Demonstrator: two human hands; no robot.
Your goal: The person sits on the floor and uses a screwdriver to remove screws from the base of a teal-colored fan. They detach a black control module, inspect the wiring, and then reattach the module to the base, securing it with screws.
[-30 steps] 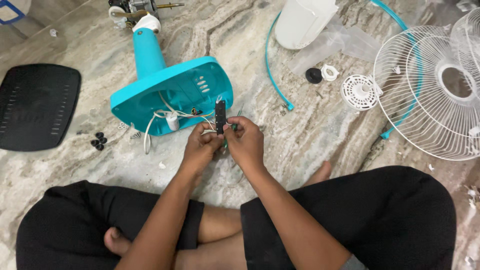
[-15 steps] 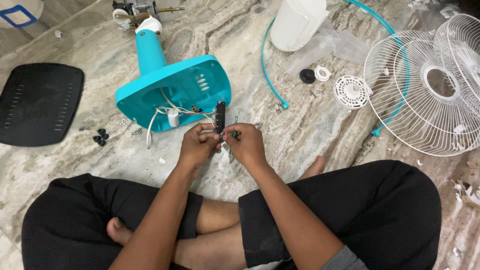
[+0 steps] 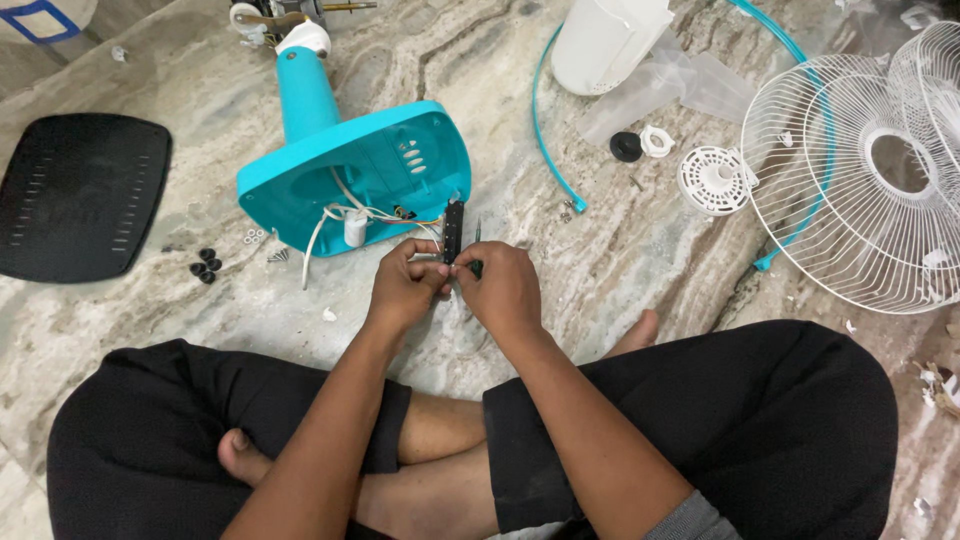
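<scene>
- Teal plastic dominates the marble floor: the fan base (image 3: pixel 370 175) lies tipped on its side, its hollow underside facing a person seated cross-legged.
- Both hands meet just in front of that opening. The left hand (image 3: pixel 405 285) pinches the lower end of a narrow black switch strip (image 3: pixel 453 232); the right hand (image 3: pixel 500 290) is clenched round a small green-handled screwdriver (image 3: pixel 476 262), its tip at the strip.
- The step in hand looks like work on the switch strip's fastening or wiring; the next move would call for a steady tip while the strip is kept from twisting.
- Inside the base's cavity: white wires (image 3: pixel 335 215) and a small white capacitor (image 3: pixel 355 230), trailing toward the grip.
- Left of the grip, loose screws and black feet (image 3: pixel 205 265); far right, the white wire fan guard (image 3: pixel 850 180).
</scene>
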